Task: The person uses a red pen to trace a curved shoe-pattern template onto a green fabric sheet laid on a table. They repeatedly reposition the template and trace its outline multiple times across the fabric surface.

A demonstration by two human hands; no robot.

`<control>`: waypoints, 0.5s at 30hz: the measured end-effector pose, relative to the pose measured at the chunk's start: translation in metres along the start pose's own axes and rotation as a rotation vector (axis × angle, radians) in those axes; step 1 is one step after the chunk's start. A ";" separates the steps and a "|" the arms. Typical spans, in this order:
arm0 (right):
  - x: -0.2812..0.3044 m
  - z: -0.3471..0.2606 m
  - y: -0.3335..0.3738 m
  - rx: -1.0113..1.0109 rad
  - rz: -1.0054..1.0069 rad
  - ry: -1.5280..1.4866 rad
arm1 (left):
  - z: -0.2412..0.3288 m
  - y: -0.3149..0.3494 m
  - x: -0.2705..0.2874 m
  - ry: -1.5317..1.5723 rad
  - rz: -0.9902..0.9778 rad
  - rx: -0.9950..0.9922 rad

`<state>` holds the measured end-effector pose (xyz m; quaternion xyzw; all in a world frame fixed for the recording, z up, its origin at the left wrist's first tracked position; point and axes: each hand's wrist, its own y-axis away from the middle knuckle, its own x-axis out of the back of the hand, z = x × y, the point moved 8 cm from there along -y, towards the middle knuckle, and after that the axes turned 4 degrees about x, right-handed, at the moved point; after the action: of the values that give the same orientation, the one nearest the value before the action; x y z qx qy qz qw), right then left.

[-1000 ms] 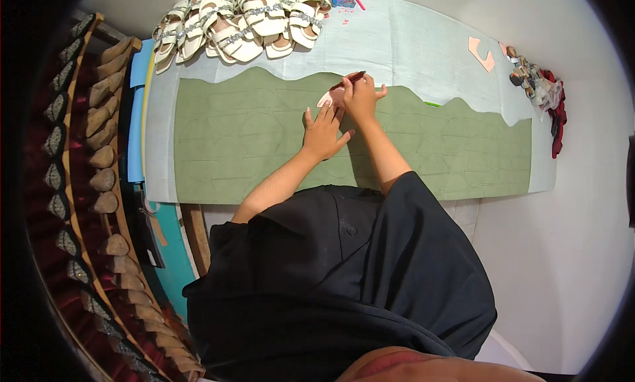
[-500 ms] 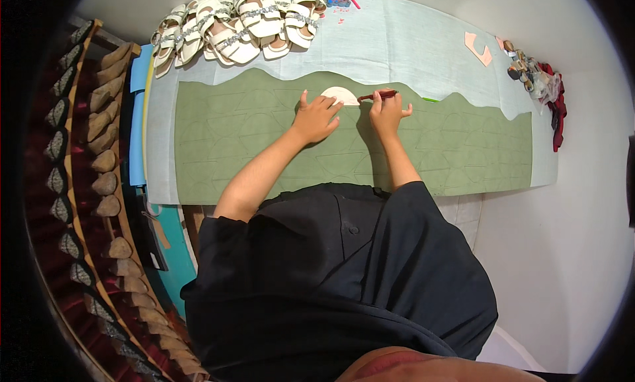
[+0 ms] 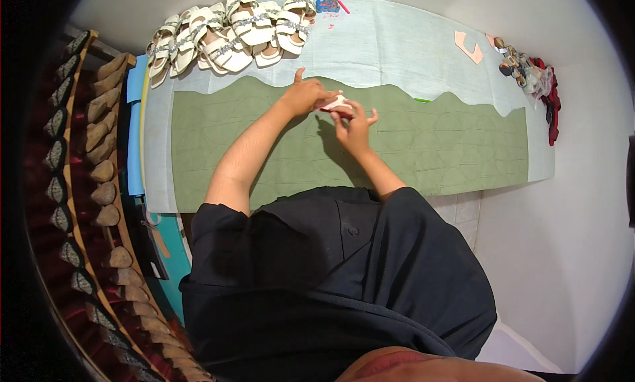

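A green sheet of material [image 3: 423, 144] with a wavy far edge and thin drawn outlines lies flat before me. Over its far middle, my left hand [image 3: 305, 96] pinches a small pale template [image 3: 338, 103], which looks tilted up off the sheet. My right hand [image 3: 356, 127] is close against it, its fingers bent round a dark red pen [image 3: 342, 113]. The right fingertips meet the template's edge; whether they also grip it I cannot tell. My fingers cover part of both the template and the pen.
White strappy sandals [image 3: 231, 35] are heaped at the table's far left. A pinkish cut piece [image 3: 468, 48] and a cluttered pile [image 3: 526, 71] lie far right. A green marker [image 3: 422, 100] rests by the sheet's wavy edge. Racks of wooden shoe lasts [image 3: 102, 170] stand left.
The template has come up off the sheet into my left fingers. My right hand has moved left with the pen, up to the template. The view has shifted slightly.
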<state>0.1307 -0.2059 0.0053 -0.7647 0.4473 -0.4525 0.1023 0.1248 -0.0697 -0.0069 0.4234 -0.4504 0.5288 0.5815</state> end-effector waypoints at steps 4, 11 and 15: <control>-0.018 -0.014 0.009 -0.009 -0.059 -0.053 | -0.012 -0.008 0.005 -0.036 0.069 0.088; -0.032 -0.010 0.014 -0.026 -0.088 -0.055 | -0.017 -0.009 0.000 -0.113 0.086 0.136; -0.035 -0.013 0.013 -0.005 -0.086 -0.044 | -0.021 -0.008 -0.004 -0.076 0.074 0.174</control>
<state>0.1066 -0.1827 -0.0156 -0.7930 0.4131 -0.4385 0.0906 0.1347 -0.0506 -0.0158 0.4751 -0.4399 0.5706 0.5052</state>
